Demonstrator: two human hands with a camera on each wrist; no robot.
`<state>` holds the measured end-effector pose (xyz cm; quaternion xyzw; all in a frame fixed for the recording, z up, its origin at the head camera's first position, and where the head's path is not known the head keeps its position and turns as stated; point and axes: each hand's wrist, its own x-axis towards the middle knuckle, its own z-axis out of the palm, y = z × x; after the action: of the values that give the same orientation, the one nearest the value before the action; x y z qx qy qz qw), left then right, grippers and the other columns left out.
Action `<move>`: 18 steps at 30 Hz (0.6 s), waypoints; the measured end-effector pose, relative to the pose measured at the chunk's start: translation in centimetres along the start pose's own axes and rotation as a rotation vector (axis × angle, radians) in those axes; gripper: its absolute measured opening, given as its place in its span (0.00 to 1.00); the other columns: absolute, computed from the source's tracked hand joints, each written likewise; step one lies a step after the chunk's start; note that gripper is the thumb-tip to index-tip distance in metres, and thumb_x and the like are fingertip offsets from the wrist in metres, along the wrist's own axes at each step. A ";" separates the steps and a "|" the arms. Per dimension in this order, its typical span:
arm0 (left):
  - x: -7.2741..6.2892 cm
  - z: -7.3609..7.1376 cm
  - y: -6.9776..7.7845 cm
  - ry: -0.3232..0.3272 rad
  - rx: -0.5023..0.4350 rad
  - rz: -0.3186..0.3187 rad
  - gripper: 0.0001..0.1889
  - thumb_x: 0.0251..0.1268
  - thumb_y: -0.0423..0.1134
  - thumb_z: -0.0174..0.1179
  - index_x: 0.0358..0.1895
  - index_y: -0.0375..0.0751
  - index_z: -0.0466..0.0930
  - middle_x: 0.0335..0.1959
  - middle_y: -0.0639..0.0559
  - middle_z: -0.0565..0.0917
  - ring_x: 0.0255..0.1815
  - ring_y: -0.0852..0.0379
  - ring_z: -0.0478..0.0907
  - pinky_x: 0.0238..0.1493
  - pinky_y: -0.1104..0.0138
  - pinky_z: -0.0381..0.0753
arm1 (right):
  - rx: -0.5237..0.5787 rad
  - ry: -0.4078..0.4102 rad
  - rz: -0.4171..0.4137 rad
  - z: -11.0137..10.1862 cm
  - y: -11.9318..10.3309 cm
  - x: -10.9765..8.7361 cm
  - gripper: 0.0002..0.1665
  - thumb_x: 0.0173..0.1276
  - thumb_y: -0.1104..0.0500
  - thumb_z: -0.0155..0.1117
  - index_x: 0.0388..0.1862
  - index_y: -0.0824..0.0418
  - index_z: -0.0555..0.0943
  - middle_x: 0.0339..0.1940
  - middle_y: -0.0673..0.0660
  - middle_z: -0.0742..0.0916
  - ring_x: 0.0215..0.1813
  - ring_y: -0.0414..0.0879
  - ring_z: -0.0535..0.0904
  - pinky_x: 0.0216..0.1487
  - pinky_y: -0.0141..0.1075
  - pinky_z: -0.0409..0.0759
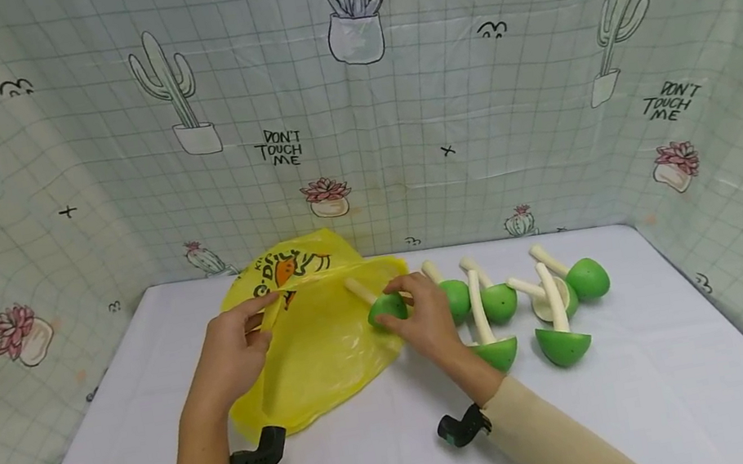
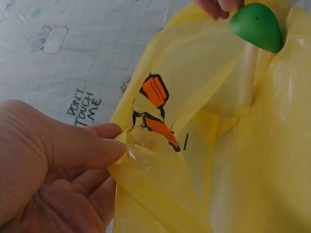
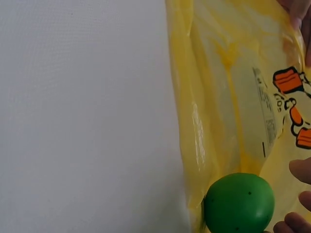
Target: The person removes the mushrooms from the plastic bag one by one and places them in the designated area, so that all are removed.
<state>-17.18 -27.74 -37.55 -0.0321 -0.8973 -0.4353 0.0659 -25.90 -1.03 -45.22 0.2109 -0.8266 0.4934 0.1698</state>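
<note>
A yellow plastic bag [image 1: 322, 340] with a black-and-orange print lies spread on the table, its mouth facing right. My left hand [image 1: 237, 347] pinches the upper layer of its rim between thumb and fingers, as the left wrist view [image 2: 73, 165] shows. At the bag's mouth, my right hand [image 1: 425, 314] holds a green-capped toy mushroom [image 1: 385, 310] by its cap. Its pale stem [image 2: 249, 73] points into the bag. The cap [image 3: 239, 203] shows small dark dots, with some right fingers spread beside it and the thumb out of frame in the right wrist view.
Several more toy mushrooms lie right of my right hand, among them one standing cap-down [image 1: 565, 345] and one on its side [image 1: 586, 279]. A white cloth covers the table [image 1: 382, 462]. A grid-patterned curtain [image 1: 399, 136] with cactus drawings surrounds it.
</note>
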 end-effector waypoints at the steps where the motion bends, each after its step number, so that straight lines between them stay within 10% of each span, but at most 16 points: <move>1: 0.0 0.0 0.0 -0.001 0.001 -0.001 0.29 0.73 0.18 0.54 0.76 0.34 0.71 0.71 0.30 0.75 0.68 0.34 0.77 0.64 0.46 0.82 | 0.017 0.002 0.006 0.0 0.0 0.0 0.20 0.54 0.71 0.82 0.46 0.71 0.85 0.51 0.66 0.86 0.58 0.62 0.82 0.58 0.52 0.87; 18: 0.0 0.1 0.1 -0.014 0.000 -0.027 0.30 0.73 0.18 0.53 0.77 0.36 0.71 0.72 0.31 0.74 0.68 0.34 0.76 0.64 0.46 0.82 | -0.039 0.005 0.034 0.7 0.0 -0.6 0.18 0.56 0.73 0.79 0.46 0.70 0.85 0.47 0.65 0.87 0.51 0.61 0.85 0.53 0.52 0.88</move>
<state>-17.17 -27.61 -37.50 -0.0233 -0.8980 -0.4360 0.0537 -25.44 -1.50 -45.86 0.1924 -0.8391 0.4804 0.1676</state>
